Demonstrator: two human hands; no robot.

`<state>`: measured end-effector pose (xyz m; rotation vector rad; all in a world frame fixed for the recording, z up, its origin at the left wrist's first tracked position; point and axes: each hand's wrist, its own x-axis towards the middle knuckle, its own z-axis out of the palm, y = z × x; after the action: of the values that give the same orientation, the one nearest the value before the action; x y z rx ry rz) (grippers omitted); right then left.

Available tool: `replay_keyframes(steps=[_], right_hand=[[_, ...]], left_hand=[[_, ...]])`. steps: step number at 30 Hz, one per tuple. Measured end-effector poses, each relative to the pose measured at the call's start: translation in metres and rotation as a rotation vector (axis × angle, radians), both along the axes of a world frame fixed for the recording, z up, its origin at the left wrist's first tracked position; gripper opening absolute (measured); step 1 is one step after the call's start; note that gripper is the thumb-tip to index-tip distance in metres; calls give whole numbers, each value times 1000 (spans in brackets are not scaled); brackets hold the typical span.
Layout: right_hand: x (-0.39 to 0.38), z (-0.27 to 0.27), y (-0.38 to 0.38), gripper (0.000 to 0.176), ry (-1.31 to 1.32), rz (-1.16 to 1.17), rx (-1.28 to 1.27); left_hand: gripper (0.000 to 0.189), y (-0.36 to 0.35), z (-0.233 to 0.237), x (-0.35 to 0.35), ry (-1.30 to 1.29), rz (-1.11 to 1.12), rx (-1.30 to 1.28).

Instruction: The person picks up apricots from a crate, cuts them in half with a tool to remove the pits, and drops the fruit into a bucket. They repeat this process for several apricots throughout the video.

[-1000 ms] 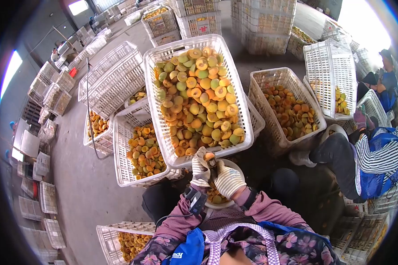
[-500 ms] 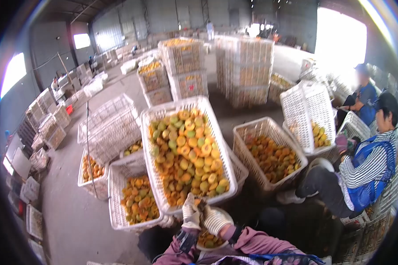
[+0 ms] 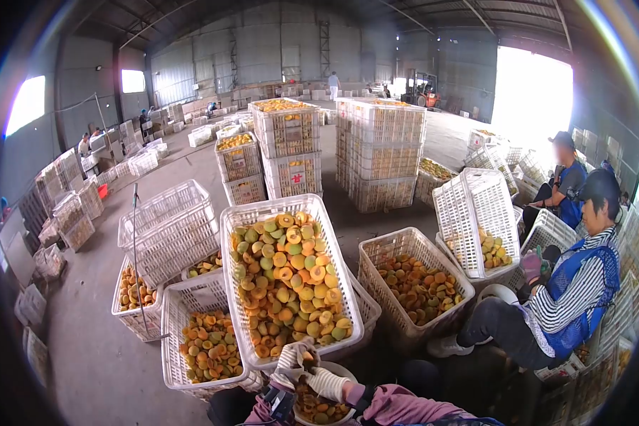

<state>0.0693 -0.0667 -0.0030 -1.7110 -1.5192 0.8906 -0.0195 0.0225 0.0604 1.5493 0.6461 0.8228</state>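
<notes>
left hand (image 3: 288, 359): gloved, fingers curled round a fruit (image 3: 307, 354), held over the bowl (image 3: 336, 366).
right hand (image 3: 329, 384): gloved, fingers bent against the same fruit; whether they grip it we cannot tell.
bowl: at our lap, holds cut pieces.
step: we judge one fruit is being worked over the bowl.
next move: calls for a steady left hold, and a drop kept inside the rim.
crate (image 3: 228, 284): just beyond the hands, heaped with halves.
co-worker (image 3: 575, 298): seated at right, well apart.
change: our view has lifted; the hands sit lower in frame, still together, and more of the hall shows.
</notes>
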Motion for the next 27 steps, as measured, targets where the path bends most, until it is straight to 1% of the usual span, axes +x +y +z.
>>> replay_keyframes(steps=[1, 2, 3, 4, 5, 6, 7, 8, 10, 11, 12, 13, 14, 16, 18, 19, 20, 21, 22, 23, 24, 26, 27], right_hand=[[-1, -28, 1, 39, 407, 32, 60], [-4, -30, 2, 38, 502, 52, 53], [-6, -30, 4, 37, 596, 70, 43], [-5, 16, -4, 37, 593, 77, 43], [-1, 80, -20, 36, 633, 54, -250], [5, 114, -28, 36, 660, 29, -542], [9, 85, -29, 34, 705, 80, -526], [8, 60, -33, 34, 701, 81, -521], [8, 20, -39, 31, 962, -131, -516], [13, -20, -40, 28, 655, 1, -320], [17, -55, -42, 35, 346, 125, -129], [16, -59, -44, 31, 273, 146, -1], [19, -64, -43, 31, 268, 143, 0], [20, -47, -43, 30, 398, 40, -65], [21, -24, -44, 30, 525, -65, -129], [19, -17, -46, 30, 595, -115, -164], [16, -15, -47, 30, 668, -164, -200], [16, -15, -46, 32, 779, -162, -214], [17, -14, -47, 32, 780, -163, -214], [17, -12, -47, 34, 760, -175, -250], [16, -4, -47, 36, 743, -186, -289], [21, -3, -37, 28, 483, -143, -185], [37, -51, -21, 30, 43, -101, 168]], left_hand=[[19, 4, 1, 0, -68, -125, -404], [13, 8, 4, -1, -137, -250, -810], [13, 12, 9, 0, -143, -244, -809], [22, 16, 18, 2, -371, -137, -788], [35, 20, 25, 2, -596, -28, -758], [49, 24, 29, 3, -822, 81, -719], [49, 31, 26, 3, -827, 81, -716], [47, 47, 17, 5, -761, 81, -656], [44, 95, -7, 18, -639, 72, -526], [43, 119, -20, 27, -578, 71, -461], [41, 139, -34, 43, -146, -2, -170], [39, 156, -45, 58, 243, -66, 176], [39, 168, -59, 74, 1003, -198, 754], [38, 135, -97, 66, 1269, 118, 1166], [43, 139, -95, 77, 1523, 6, 883], [47, 136, -51, 72, 1557, -347, 676], [47, 136, -55, 61, 1559, -352, 675], [47, 134, -58, 49, 1460, -309, 605], [47, 132, -57, 42, 1361, -263, 537], [46, 131, -53, 38, 1396, -379, 523], [46, 141, -68, 39, 1401, -382, 521], [46, 158, -114, 36, 1232, -394, 515], [44, 178, -168, 42, 1239, -587, 911]])
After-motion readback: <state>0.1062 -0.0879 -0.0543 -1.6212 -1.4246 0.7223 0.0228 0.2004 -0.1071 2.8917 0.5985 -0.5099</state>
